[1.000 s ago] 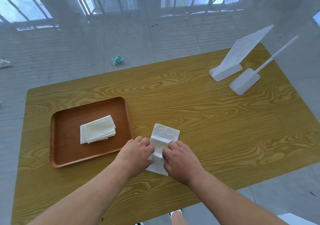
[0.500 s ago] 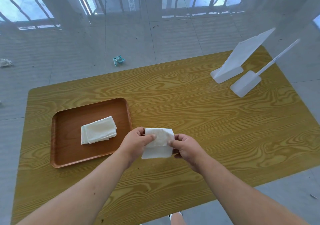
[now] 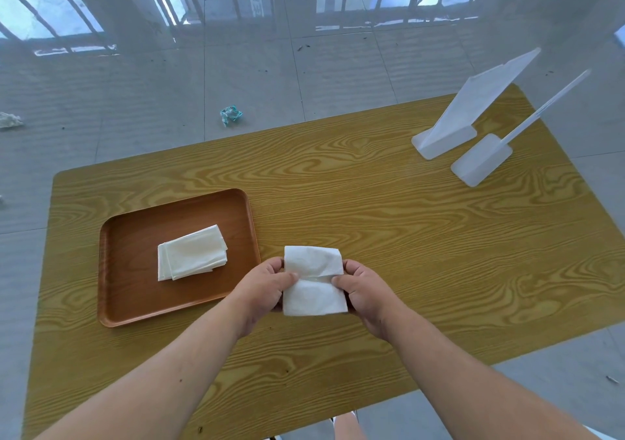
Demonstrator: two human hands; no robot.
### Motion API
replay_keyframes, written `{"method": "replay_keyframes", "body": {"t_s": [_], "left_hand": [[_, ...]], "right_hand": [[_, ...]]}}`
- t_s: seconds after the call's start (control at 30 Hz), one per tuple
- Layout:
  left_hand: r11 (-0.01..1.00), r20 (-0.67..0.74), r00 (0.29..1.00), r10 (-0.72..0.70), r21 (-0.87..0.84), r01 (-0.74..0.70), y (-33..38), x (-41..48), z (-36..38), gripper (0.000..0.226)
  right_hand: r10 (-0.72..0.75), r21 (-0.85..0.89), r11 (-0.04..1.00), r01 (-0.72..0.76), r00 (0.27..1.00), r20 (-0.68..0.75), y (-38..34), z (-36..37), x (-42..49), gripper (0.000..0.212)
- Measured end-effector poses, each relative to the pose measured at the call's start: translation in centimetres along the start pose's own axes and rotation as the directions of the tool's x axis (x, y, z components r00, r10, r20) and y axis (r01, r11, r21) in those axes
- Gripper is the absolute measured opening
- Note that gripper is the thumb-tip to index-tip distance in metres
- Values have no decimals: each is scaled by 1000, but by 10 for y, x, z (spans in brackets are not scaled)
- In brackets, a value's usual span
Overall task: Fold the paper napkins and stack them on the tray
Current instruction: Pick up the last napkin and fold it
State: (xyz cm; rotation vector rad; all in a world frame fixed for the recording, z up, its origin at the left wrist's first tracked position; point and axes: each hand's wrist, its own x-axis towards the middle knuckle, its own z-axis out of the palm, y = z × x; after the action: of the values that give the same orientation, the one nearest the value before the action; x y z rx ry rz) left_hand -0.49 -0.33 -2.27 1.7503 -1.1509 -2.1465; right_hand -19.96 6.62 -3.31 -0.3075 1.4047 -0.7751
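Napkin (image 3: 314, 280) now lifted and folded over, left hand (image 3: 262, 289) and right hand (image 3: 363, 292) pinching its side edges, possibly clear of the surface (image 3: 406, 236), tray (image 3: 135, 304) at 9 o'clock holding folded napkins (image 3: 191, 257).

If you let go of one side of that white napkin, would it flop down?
Probably yes. The napkin looks thin and wrinkled, and both the left hand and the right hand pinch its sides to keep it spread. It also seems very light, so a breeze might shift it. It would likely tear if tugged.
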Motion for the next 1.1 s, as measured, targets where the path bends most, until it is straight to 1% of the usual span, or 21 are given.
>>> {"method": "replay_keyframes", "body": {"t_s": [0.07,0.13,0.23,0.3,0.33,0.37,0.4,0.47,0.53,0.57,0.6,0.63,0.7,0.77,0.8,0.9,0.97,1.03,1.1], "left_hand": [[1000,-3,1000,3,29,-2,-1,1,0,24],[999,-28,1000,2,43,0,-1,2,0,26],[1000,-46,999,-25,0,25,3,2,0,25],[1000,-42,999,9,8,-9,2,1,0,27],[995,-61,996,60,83,-55,-1,2,-1,21],[978,-81,990,118,179,-102,-4,3,-1,19],[946,-96,980,172,293,-137,-6,4,-1,26],[872,-108,966,235,462,-160,-7,5,-1,35],[799,-100,954,281,576,-175,-8,5,-2,37],[752,-89,947,309,632,-186,-10,5,-2,40],[689,-76,937,342,699,-195,-11,4,-3,45],[607,-63,919,389,768,-205,-12,4,-3,51],[412,-25,872,490,888,-206,-14,3,-3,58],[212,34,838,545,961,-177,-15,3,-1,63],[149,52,833,551,976,-159,-16,4,1,65],[61,63,840,540,992,-113,-16,9,2,71],[4,80,850,521,995,-96,-15,13,2,69],[1,81,859,505,996,-94,-13,16,2,64],[44,74,862,501,993,-111,-11,18,2,53]], "right_hand": [[-9,39,999,9,1000,-1,-3,0,-2,29],[-15,27,1000,16,1000,-17,-5,-2,-3,31],[2,3,1000,-1,999,-49,-4,-4,-1,31],[5,23,1000,-4,999,-53,-4,-5,0,31],[-19,-3,1000,19,997,-70,-4,-5,1,27],[-68,-90,994,59,993,-97,-4,-5,1,19],[-132,-217,970,105,985,-113,-3,-6,0,14],[-239,-439,882,172,966,-101,1,-8,0,25],[-311,-560,803,204,945,-101,4,-10,-3,33],[-372,-636,739,221,922,-112,6,-11,-4,36],[-445,-727,648,226,888,-120,8,-13,-5,39],[-515,-805,548,226,850,-112,9,-14,-6,41],[-616,-886,382,264,787,-31,11,-14,-9,40],[-634,-919,213,332,763,128,12,-11,-11,37],[-622,-925,124,359,755,209,14,-9,-11,36],[-560,-912,-77,404,739,375,21,-4,-10,39],[-490,-901,-168,401,759,429,28,-1,-9,43],[-439,-898,-201,392,783,441,33,0,-9,47],[-434,-903,-199,381,792,430,36,1,-8,47]]}}
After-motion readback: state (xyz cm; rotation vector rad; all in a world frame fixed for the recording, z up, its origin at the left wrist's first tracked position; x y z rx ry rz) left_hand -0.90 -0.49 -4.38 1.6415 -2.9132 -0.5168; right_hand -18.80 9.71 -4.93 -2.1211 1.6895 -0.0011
